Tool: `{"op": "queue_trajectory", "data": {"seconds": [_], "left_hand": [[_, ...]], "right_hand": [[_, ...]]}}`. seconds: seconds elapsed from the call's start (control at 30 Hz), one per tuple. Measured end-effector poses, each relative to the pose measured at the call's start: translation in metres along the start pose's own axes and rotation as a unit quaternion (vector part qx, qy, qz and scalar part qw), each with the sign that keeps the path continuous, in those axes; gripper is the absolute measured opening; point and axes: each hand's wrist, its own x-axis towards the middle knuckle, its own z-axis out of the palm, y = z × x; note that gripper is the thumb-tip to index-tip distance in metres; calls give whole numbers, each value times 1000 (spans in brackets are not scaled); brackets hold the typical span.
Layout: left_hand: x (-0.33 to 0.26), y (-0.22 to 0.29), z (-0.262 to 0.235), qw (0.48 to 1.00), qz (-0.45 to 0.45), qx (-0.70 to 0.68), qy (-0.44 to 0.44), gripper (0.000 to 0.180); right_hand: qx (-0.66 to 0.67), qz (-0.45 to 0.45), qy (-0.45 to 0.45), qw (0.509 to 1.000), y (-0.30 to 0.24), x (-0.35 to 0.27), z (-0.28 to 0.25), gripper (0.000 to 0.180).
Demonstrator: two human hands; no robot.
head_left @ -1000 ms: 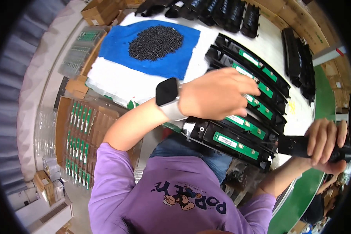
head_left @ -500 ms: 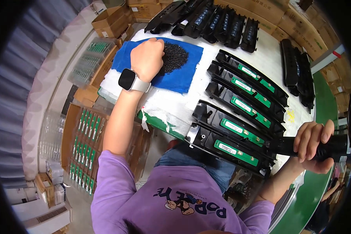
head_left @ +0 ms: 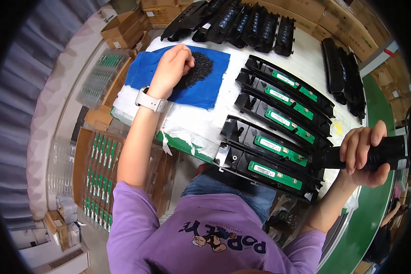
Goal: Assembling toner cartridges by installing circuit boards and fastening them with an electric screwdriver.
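Note:
My right hand [head_left: 363,148] is wrapped around a black electric screwdriver [head_left: 332,158]. The tool lies nearly level, its tip at the right end of the second-nearest black plastic housing [head_left: 233,129]; whether it touches cannot be seen. A green circuit board [head_left: 278,150] with a white label sits inside that housing. My left hand [head_left: 174,66] is at the left edge of a heap of small black screws [head_left: 201,68] on a blue cloth [head_left: 205,97]. Its fingers are curled together, and what they hold, if anything, is hidden. The nearest housing [head_left: 230,162] holds a similar board.
More housings with boards [head_left: 287,98] lie farther back on the white-covered table [head_left: 169,121]. Several black housings [head_left: 251,28] stand along the far edge, others [head_left: 342,75] at the right. Clear trays of green boards [head_left: 100,173] are at the left. Cardboard boxes [head_left: 340,27] line the back.
My left hand has turned and shifted slightly at the screw heap, its fingers curling inward. My right hand and the screwdriver have moved a little upward in the picture. The view has shifted slightly.

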Motion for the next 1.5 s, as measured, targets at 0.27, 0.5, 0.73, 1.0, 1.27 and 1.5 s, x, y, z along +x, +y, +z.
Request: {"op": "queue_trajectory", "data": {"seconds": [0.27, 0.5, 0.73, 1.0, 1.27, 1.5], "left_hand": [[-24, 71, 66, 851, -150, -411, -291, 19], [-47, 113, 97, 798, -158, -451, -367, 13], [-54, 110, 102, 779, -156, -484, -368, 13], [-52, 108, 96, 751, -192, -502, -385, 18], [-53, 101, 98, 770, -195, -508, -334, 19], [-54, 101, 98, 771, -182, -496, -356, 18]], "right_hand": [[-15, -41, 53, 998, -13, 22, 26, 49], [-5, -124, 40, 991, -22, 26, 32, 52], [18, -145, 14, 989, -11, 26, 33, 51], [2, -148, -9, 989, 1, 25, 36, 53], [-47, -159, -9, 986, -1, 24, 40, 53], [-15, -137, 3, 990, 0, 22, 40, 53]]}}
